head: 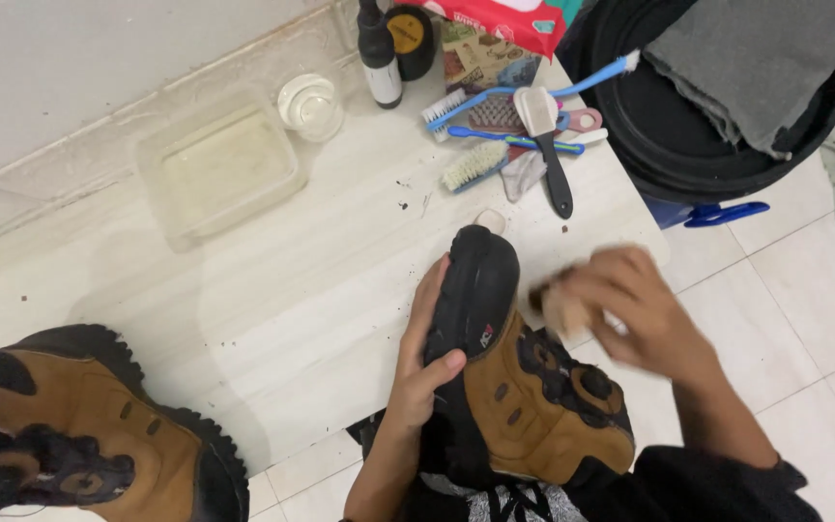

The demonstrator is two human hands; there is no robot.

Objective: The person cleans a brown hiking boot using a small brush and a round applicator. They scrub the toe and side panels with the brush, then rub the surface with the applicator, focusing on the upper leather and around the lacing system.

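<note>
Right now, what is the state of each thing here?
Left hand: grips the boot.
Boot: held, toe on the table.
Right hand: blurred, holds a small brush at the boot.
Second boot: lies untouched.
Plastic tub: open, cloudy liquid.
Brushes: lying unused.

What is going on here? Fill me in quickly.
A person is cleaning a brown and black boot. The left hand steadies it by the black toe, while the right hand, blurred, works a small brush against its side. The second boot lies at lower left. Brushes, bottles and a clear tub of water sit on the white table.
</note>
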